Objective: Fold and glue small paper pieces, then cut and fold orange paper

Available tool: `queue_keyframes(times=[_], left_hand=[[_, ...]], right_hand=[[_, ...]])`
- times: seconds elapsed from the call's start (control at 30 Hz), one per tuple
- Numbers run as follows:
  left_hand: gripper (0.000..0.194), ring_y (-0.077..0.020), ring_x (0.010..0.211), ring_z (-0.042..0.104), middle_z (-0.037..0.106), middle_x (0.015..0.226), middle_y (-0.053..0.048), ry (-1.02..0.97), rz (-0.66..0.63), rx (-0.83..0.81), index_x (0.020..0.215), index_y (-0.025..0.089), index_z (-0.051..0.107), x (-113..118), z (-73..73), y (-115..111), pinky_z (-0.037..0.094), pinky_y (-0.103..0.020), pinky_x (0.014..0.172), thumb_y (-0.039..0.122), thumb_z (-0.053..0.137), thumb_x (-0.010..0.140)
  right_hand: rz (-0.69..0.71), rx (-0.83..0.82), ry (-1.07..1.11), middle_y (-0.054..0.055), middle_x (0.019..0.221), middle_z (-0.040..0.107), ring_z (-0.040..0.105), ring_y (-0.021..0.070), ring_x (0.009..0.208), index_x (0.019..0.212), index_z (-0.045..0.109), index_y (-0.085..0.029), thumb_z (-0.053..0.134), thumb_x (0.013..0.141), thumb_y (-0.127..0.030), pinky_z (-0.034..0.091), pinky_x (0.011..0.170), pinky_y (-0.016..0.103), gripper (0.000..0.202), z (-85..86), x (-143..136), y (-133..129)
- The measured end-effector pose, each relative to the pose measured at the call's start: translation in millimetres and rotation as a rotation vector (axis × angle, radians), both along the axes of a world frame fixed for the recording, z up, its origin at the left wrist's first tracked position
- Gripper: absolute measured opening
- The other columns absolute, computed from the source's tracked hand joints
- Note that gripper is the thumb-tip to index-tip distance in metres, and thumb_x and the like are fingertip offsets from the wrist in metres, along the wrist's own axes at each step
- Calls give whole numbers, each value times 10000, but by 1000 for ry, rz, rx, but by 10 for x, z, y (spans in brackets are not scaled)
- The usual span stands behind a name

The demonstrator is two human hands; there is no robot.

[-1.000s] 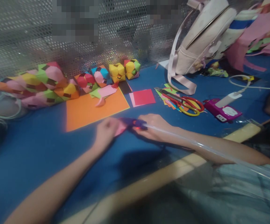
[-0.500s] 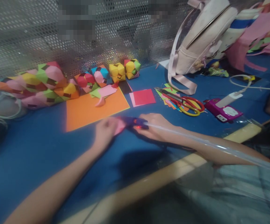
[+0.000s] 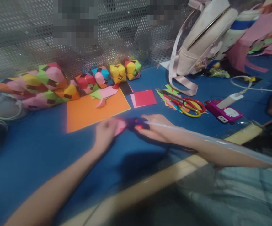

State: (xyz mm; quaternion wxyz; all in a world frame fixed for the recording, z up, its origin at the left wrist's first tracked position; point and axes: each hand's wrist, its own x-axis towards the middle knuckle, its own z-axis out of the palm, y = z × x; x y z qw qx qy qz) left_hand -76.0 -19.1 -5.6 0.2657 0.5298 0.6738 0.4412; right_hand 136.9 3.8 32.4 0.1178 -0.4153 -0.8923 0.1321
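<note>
My left hand [image 3: 105,131] pinches a piece of pink paper [image 3: 120,126] just in front of the orange sheet [image 3: 95,114]. Closed around a dark blue glue gun [image 3: 137,123] is my right hand [image 3: 158,125]. A small red light glows on the gun, and a long clear glue stick [image 3: 197,135] runs back from it along my right forearm. The gun's front end meets or nearly meets the pink paper; blur hides whether they touch. Red and pink paper squares [image 3: 145,98] lie beyond my right hand, close to red-and-yellow-handled scissors [image 3: 187,105].
Folded multicoloured paper balls [image 3: 53,75] line the perforated metal panel [image 3: 117,40]. On the right are a purple power adapter [image 3: 225,111] with a white plug, a pale pink backpack [image 3: 199,44] and a bottle [image 3: 240,26]. The blue surface's pale edge [image 3: 185,164] runs nearest me.
Both hands keep nearly the same place, holding the pink paper and the glue gun. The clear glue stick has shifted slightly.
</note>
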Motion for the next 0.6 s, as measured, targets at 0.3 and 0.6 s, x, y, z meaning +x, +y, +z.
queue_keyframes(times=[0.3,0.6], left_hand=[[209,-124,586,476,575,637,19,-83,25,-35,740,149,643,-82,-103,10,358,-238,533,355,621,766],[214,-137,634,520,606,703,0,-162,-5,-18,831,150,652,-67,-158,-39,394,-242,567,351,630,760]], right_hand=[[-183,-212,141,63,904,720,659,200,799,981,679,-177,420,928,-432,451,692,264,367,-31,28,229],[-58,-123,-218,130,957,713,658,250,721,1116,662,-185,434,874,-626,432,593,315,553,39,195,353]])
